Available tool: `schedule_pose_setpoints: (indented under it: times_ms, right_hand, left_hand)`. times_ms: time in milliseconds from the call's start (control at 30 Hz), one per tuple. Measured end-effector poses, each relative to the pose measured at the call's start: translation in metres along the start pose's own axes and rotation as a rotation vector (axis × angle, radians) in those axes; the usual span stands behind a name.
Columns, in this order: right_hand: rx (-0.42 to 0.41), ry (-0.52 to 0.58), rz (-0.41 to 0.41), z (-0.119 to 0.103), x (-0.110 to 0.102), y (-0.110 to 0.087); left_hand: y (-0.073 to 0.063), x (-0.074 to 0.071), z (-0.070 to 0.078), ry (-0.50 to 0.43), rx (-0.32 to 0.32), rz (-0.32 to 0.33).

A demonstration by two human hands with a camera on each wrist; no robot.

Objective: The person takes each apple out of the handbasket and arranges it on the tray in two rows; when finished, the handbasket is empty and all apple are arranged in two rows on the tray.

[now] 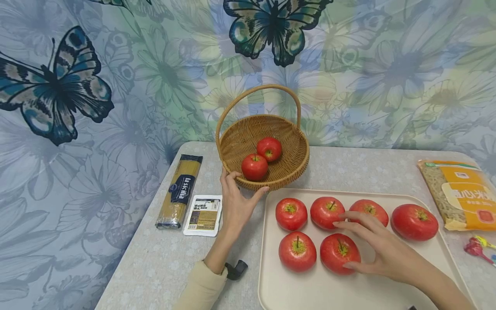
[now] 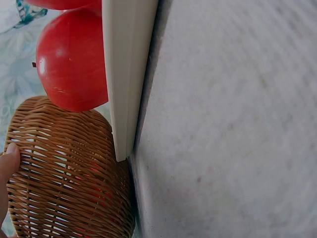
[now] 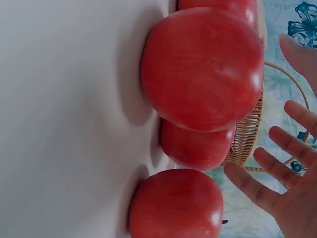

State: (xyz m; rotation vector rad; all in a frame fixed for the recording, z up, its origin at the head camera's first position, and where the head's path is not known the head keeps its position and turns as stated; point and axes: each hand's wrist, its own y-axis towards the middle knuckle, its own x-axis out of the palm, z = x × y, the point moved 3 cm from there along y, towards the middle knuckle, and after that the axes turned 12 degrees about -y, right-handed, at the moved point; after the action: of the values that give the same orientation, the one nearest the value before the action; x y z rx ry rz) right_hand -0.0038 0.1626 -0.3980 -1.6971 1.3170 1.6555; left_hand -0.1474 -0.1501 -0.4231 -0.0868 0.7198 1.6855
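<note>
A brown wicker basket (image 1: 288, 170) with a tall hoop handle tilts toward me at the back of the table, two red apples (image 1: 254, 167) inside it. My left hand (image 1: 237, 209) grips its front left rim; in the left wrist view, the thumb lies against the woven side. Several red apples stand on a cream tray (image 1: 310, 290) in front. My right hand (image 1: 381, 249) hovers above them with fingers spread, nearest to the front right apple (image 1: 340, 254). In the right wrist view, a gap shows between these fingers and the apples.
Left of the basket lie a pack of spaghetti (image 1: 180, 191) and a white flat packet (image 1: 203, 215). On the far right are an orange bag of grain (image 1: 461, 193) and wrapped lollipops (image 1: 478, 247). A butterfly-patterned cloth (image 1: 368, 86) hangs behind the table.
</note>
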Motion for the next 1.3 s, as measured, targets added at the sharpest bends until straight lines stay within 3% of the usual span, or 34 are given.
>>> schedule_pose_setpoints:
  times_ms: [133,233,500,700,1000,1300]
  right_hand:
    - [-0.063,0.003,0.012,0.000,-0.006,0.015]
    - [-0.119,0.018,0.017,0.001,-0.013,0.037]
    - [-0.247,0.041,-0.090,0.005,-0.025,0.121]
    - [-0.339,0.108,-0.060,0.021,-0.019,0.191]
    - [-0.219,0.237,-0.254,0.032,0.023,0.260]
    - [-0.166,0.284,-0.441,0.020,0.068,0.290]
  left_hand:
    - [0.000,0.001,0.000,-0.004,0.010,0.004]
    - [0.000,0.001,0.001,-0.003,0.007,0.002]
    - [0.000,-0.001,-0.001,-0.002,-0.018,-0.007]
    - [0.001,-0.001,-0.002,-0.008,-0.002,-0.001]
    - [0.003,0.000,-0.002,-0.010,0.033,0.012]
    - [0.003,0.002,-0.004,-0.009,0.030,0.013]
